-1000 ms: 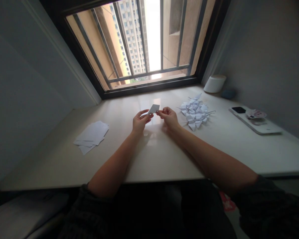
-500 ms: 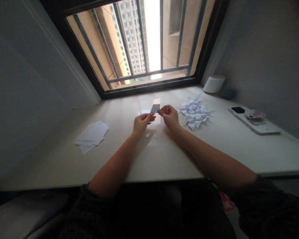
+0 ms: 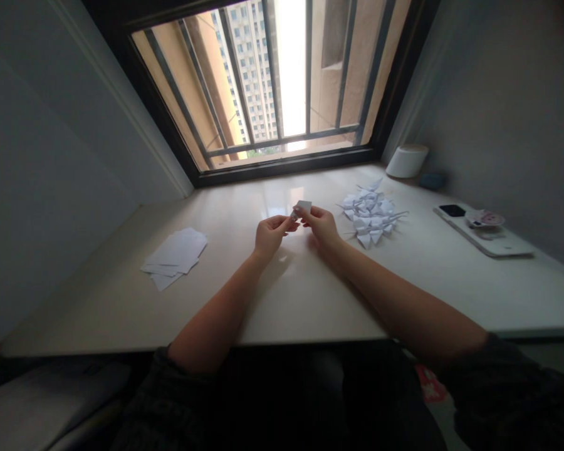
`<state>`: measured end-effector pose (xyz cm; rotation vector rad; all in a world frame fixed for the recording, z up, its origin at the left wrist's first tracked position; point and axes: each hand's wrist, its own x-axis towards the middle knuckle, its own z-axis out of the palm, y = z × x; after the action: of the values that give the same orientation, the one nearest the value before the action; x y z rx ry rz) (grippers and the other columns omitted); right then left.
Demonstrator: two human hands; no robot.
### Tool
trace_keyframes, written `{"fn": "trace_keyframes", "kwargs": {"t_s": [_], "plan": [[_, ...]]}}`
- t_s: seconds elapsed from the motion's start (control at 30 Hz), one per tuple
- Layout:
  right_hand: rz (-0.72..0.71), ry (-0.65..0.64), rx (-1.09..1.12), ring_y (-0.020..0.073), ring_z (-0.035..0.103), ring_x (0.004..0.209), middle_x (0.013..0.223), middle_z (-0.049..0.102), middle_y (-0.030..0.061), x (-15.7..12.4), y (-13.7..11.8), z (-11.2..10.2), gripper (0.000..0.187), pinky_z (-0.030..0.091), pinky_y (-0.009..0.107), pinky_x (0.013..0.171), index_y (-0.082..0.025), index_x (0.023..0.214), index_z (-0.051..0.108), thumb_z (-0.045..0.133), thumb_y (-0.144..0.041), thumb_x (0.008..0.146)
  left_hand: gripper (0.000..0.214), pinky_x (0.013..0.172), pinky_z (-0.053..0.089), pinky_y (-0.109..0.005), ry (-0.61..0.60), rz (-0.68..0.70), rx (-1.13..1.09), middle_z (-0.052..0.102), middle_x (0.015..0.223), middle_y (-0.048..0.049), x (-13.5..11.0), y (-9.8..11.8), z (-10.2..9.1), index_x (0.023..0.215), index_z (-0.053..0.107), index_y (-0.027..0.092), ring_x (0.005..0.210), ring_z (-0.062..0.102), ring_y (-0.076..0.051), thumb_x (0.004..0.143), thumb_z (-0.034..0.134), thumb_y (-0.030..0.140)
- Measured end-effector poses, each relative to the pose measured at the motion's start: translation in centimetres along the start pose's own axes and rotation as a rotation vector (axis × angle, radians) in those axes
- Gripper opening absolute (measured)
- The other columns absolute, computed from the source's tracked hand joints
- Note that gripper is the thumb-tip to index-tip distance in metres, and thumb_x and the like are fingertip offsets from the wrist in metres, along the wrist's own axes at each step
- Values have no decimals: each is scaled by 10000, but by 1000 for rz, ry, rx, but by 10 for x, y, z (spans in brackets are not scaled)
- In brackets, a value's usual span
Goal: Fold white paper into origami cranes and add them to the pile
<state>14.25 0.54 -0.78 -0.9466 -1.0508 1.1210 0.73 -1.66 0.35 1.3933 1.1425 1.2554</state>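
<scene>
Both hands, the left hand (image 3: 269,233) and right hand (image 3: 323,224), pinch a small folded paper (image 3: 303,207) between their fingertips. A pile of folded paper shapes (image 3: 370,213) lies at three o'clock, loose sheets (image 3: 175,255) at nine.

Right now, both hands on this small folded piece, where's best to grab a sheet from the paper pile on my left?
Free the left hand from the small folded piece, then take the paper pile by a near corner, from the front. Its sheets lie flat on the desk but fanned, so corners stick out there, likely easy to pinch.
</scene>
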Motion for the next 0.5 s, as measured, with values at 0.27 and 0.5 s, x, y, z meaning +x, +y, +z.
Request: {"fn": "trace_keyframes", "kwargs": {"t_s": [0.27,0.5], "plan": [[15,36,26,105,442,556,579,593,-1,-2,1,0,351,357,266,564,-184,629,684,740,-530,602,353,684,457,-295,-81,-4,5,739,820,-78,1,1,-1,794,705,180,780,690,-199,727,669,524],[43,32,17,113,475,557,590,607,18,0,0,0,426,350,262,546,-174,667,686,680,-600,648,375,707,461,-308,-104,-35,26,741,853,-85,1,0,0,817,712,180,796,690,-207,741,645,541]]}}
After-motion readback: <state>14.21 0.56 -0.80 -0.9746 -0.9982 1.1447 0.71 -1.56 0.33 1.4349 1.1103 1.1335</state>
